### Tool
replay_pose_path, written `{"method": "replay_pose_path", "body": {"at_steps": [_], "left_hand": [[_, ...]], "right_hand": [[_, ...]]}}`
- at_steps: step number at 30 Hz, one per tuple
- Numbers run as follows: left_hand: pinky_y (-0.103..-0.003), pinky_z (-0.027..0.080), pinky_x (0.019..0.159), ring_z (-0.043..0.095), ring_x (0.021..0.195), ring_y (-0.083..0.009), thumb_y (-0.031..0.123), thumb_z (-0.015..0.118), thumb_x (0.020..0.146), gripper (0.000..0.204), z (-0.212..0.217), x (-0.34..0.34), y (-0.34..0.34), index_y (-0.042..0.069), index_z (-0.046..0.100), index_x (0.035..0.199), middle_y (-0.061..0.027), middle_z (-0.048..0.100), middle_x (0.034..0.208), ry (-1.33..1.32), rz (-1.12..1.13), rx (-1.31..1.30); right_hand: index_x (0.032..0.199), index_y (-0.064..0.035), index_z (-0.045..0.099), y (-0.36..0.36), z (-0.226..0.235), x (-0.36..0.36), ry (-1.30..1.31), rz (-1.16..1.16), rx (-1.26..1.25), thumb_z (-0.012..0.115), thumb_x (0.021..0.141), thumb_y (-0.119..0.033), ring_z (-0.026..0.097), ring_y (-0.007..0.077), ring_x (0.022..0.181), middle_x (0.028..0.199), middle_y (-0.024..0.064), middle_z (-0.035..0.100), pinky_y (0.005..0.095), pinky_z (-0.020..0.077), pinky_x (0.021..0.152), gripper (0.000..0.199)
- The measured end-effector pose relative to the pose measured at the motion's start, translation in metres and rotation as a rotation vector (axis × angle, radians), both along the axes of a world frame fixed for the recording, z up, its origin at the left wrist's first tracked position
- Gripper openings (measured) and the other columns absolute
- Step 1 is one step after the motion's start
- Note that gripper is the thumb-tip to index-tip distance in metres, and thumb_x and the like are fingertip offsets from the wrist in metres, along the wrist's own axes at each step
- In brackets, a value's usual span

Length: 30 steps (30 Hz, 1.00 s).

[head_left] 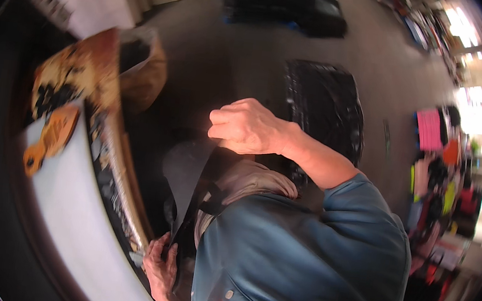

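Observation:
My right hand (247,126) is raised in a fist, closed on the top of a thin dark, partly see-through plastic sheet or bag (186,171) that hangs straight down from it. My left hand (159,265) is low by the table edge, fingers pinching the lower part of the same sheet. The sheet is stretched between both hands, close to my blue shirt (300,258). A beige cloth (258,179) lies bunched against my chest under the right wrist. The picture is blurred by motion.
A white table (73,214) with a shiny taped edge curves along the left, bearing an orange object (52,135) and a patterned tray (70,80). A brown bag (146,71) stands behind it. Black wrapped bundles (326,109) lie on the floor; coloured clothes (434,172) hang at right.

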<state>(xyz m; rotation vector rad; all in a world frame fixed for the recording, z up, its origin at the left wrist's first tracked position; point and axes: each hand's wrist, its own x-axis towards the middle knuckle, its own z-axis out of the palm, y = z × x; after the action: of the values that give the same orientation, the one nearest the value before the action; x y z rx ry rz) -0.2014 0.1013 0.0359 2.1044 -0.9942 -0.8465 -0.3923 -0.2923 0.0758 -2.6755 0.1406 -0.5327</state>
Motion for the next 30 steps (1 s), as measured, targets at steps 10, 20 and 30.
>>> {"method": "replay_pose_path", "body": {"at_steps": [10,20,30], "left_hand": [[-0.033,0.054,0.069,0.069,0.075,-0.0183,0.008,0.068,0.105,0.01,-0.031,-0.027,-0.186,0.001,0.075,0.108,-0.0097,0.076,0.083,-0.283,-0.161,-0.101],[-0.033,0.056,0.068,0.07,0.072,-0.02,0.009,0.072,0.103,0.009,0.019,-0.086,-0.365,0.001,0.075,0.105,-0.0109,0.073,0.082,-0.23,-0.752,-0.161],[-0.036,0.05,0.061,0.063,0.063,-0.0257,0.008,0.081,0.094,0.011,0.107,-0.25,-0.487,0.002,0.078,0.103,-0.0093,0.07,0.076,0.036,-1.541,-0.57]], "right_hand": [[0.079,-0.0097,0.066,-0.058,-0.032,-0.227,0.086,-0.549,0.118,0.081,0.09,-0.024,0.07,0.0271,0.078,0.085,0.0048,0.06,0.0437,0.0571,0.064,0.024],[0.095,-0.0047,0.077,-0.038,0.081,-0.42,0.04,-0.962,-0.135,0.085,0.085,-0.017,0.065,0.0282,0.07,0.082,0.0081,0.064,0.0399,0.0504,0.061,0.018],[0.101,0.0029,0.078,0.09,0.175,-0.584,0.245,-1.707,-0.166,0.078,0.099,-0.012,0.049,0.0097,0.078,0.083,-0.0014,0.053,0.0253,0.0408,0.072,0.016]]}}
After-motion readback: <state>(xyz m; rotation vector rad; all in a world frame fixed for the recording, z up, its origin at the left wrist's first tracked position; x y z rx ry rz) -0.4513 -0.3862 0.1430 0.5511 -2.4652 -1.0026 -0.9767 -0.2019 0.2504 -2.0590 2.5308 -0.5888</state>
